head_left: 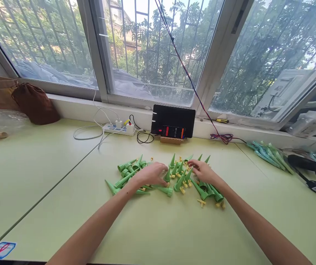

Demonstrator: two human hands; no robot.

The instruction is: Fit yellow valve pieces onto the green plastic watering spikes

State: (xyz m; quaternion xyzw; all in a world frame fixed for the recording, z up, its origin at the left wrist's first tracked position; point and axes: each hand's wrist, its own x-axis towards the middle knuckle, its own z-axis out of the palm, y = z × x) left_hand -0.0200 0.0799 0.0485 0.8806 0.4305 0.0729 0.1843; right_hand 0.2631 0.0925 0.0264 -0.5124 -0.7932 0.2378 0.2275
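beside upright green cone (168, 174), left grip (152, 174) half-open

Small workshop-type rm, light assembly sort; exact kind can't be told. Evidence: long pale yellow-green smooth-topped worktable (50, 158) w/ seam, pushed up to wide grey-framed sliding windows (160, 55), bars + trees outside. Hand-drawn blue-and-red paper label (2, 250) at table edge, like a stn. no. Loose batch of identical green plastic cones (180, 183) + small yellow plastic tee-shaped pcs (201, 202). White multi-socket power strip (115, 129) nr. black flat rectangular screen (173, 115) w/ timer-like digits.
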